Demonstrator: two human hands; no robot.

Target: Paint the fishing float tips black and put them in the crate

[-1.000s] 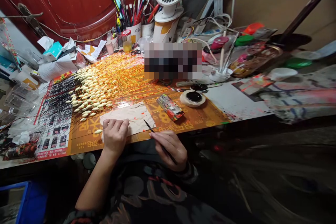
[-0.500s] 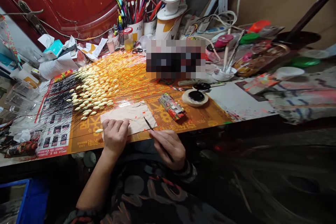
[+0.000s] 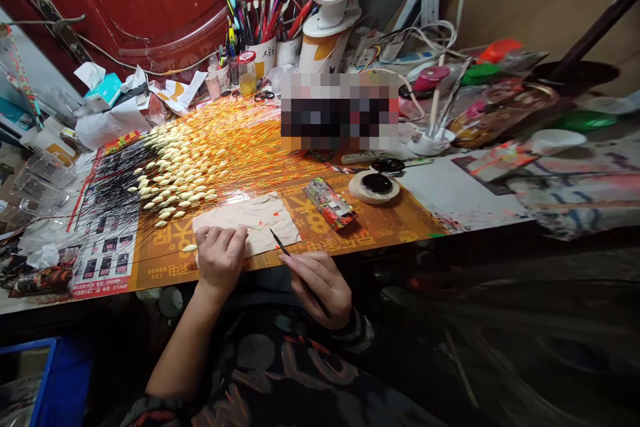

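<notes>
My left hand is closed around the thin stem of a fishing float, its fingers resting at the cloth's left edge. The float's cream, oval body sticks out to the left of that hand. To the right, its fine coloured tip runs over the pale cloth, which has small orange marks. In my right hand is a slim dark paintbrush, held like a pen. Its tip points up and left, close to the float's tip; whether they touch I cannot tell.
Many similar floats lie in a wide bunch behind the cloth. A paint-smeared block and a round pot of black paint stand to the right. Farther back are a white fan, brush holders and a blurred-out area.
The brush has moved slightly left and down, and my right hand has shifted with it. My left hand stays closed on the float. The whole view has shifted a little.
</notes>
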